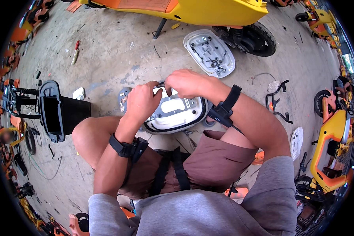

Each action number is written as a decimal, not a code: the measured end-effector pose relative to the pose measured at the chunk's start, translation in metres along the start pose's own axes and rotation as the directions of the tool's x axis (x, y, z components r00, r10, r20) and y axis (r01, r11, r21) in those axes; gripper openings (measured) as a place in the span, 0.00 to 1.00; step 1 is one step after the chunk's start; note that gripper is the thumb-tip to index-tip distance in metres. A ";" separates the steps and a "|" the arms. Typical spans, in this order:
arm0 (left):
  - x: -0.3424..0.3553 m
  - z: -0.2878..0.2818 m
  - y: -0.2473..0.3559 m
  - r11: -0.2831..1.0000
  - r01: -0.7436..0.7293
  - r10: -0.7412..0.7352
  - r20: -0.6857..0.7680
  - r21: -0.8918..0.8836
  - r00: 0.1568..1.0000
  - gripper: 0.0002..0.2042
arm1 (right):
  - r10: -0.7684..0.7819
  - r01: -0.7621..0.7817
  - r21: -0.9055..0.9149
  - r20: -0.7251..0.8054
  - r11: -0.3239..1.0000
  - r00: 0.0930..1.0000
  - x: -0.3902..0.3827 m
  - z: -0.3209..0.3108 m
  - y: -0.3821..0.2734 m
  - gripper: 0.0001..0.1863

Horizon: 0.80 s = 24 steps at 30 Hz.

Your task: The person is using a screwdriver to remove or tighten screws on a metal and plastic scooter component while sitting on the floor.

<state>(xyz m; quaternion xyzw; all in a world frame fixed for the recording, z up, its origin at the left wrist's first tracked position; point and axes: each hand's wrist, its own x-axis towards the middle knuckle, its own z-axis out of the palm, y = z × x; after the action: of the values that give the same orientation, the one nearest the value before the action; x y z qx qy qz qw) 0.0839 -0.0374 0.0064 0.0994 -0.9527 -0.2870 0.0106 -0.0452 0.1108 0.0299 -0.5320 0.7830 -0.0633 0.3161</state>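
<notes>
Your left hand point(141, 101) lies curled on the white housing point(176, 113) resting across your knees; your right hand point(185, 83) pinches a small dark part point(161, 83) at its far edge. Keep the left pressing firmly. A second housing point(209, 52) lies beyond both hands.

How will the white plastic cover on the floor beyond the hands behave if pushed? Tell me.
The white cover looks like a thin, hollow shell, so probably light and fairly stiff. It lies open side up on rough concrete, so it may rock or scrape rather than roll. Loose small parts inside could shift.
</notes>
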 end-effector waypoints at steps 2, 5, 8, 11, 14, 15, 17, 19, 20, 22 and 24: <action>0.000 0.001 0.000 0.999 0.016 -0.017 0.018 0.043 1.000 0.12 | -0.038 0.036 -0.031 -0.048 0.999 0.998 0.002 0.003 0.004 0.19; 0.002 -0.004 0.004 0.993 0.070 -0.075 0.049 0.091 0.996 0.11 | -0.126 0.118 -0.055 -0.199 0.992 0.972 0.007 0.011 0.014 0.14; 0.002 -0.003 0.004 0.989 0.070 -0.076 0.041 0.133 0.996 0.12 | -0.146 0.140 -0.047 -0.425 0.989 0.893 0.006 0.009 0.008 0.11; 0.000 -0.002 0.006 0.985 0.041 -0.052 0.060 0.165 0.997 0.12 | -0.045 0.061 0.012 -0.541 0.998 0.840 0.006 0.005 -0.002 0.11; -0.002 -0.001 0.009 0.983 0.040 -0.055 0.082 0.178 0.995 0.13 | 0.103 -0.074 0.089 -0.386 0.993 0.917 0.003 -0.005 -0.012 0.13; -0.001 -0.001 0.010 0.983 0.040 -0.056 0.086 0.179 0.995 0.13 | 0.095 -0.076 0.068 -0.354 0.995 0.930 0.003 0.001 -0.007 0.13; -0.001 -0.002 0.009 0.995 0.028 -0.039 0.110 0.100 0.993 0.13 | 0.093 -0.085 0.041 -0.280 0.996 0.955 0.003 0.004 -0.004 0.14; -0.002 -0.004 0.009 1.000 0.015 -0.013 0.169 -0.006 0.985 0.12 | 0.104 -0.100 0.029 -0.199 0.995 0.974 0.001 0.003 -0.006 0.16; -0.003 -0.006 0.012 0.997 0.007 0.010 0.217 -0.074 0.976 0.12 | 0.097 -0.089 0.047 -0.210 0.995 0.973 0.000 0.004 -0.004 0.14; -0.003 -0.006 0.012 0.989 -0.012 0.046 0.226 -0.149 0.973 0.12 | 0.085 -0.068 0.082 -0.231 0.994 0.969 0.000 0.008 0.000 0.11; -0.002 -0.004 0.013 0.986 -0.046 0.071 0.154 -0.161 0.985 0.12 | -0.041 0.057 0.042 -0.321 0.997 0.946 0.003 0.016 0.010 0.12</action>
<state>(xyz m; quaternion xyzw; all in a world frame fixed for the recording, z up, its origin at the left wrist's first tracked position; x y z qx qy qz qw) 0.0839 -0.0284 0.0175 0.0470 -0.9274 -0.3677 -0.0495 -0.0446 0.1158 0.0112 -0.5258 0.8086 -0.1765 0.1964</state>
